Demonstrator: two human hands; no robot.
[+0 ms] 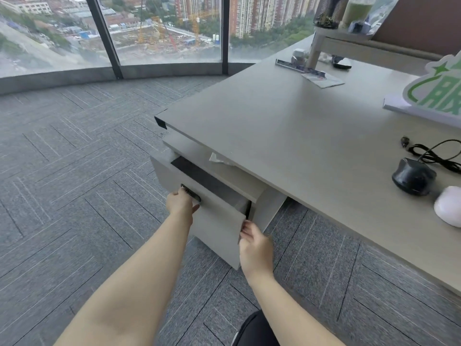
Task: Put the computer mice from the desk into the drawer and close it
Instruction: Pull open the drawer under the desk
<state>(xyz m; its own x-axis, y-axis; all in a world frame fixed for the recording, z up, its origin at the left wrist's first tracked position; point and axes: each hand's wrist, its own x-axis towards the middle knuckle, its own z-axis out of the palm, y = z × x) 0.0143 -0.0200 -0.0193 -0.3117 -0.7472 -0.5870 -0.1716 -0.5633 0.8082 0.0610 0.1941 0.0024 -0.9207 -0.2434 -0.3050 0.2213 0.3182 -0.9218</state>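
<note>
A grey drawer (219, 221) under the desk's left end stands partly pulled out, its dark inside showing along the top. My left hand (180, 204) grips the black recessed handle (190, 193) on the drawer front. My right hand (254, 242) has its fingers on the drawer front's right edge. On the desk (287, 136) at the far right lie a black wired mouse (412, 176) with its cable (434, 153) coiled behind it, and a white mouse (449, 208) just in front of it, cut off by the frame edge.
A green-and-white sign board (434, 96) lies on the desk's right side. Papers and a metal strip (311, 73) lie at the back, beside a raised shelf (361, 43) with bottles. Grey carpet (87, 183) spreads left, up to floor-height windows.
</note>
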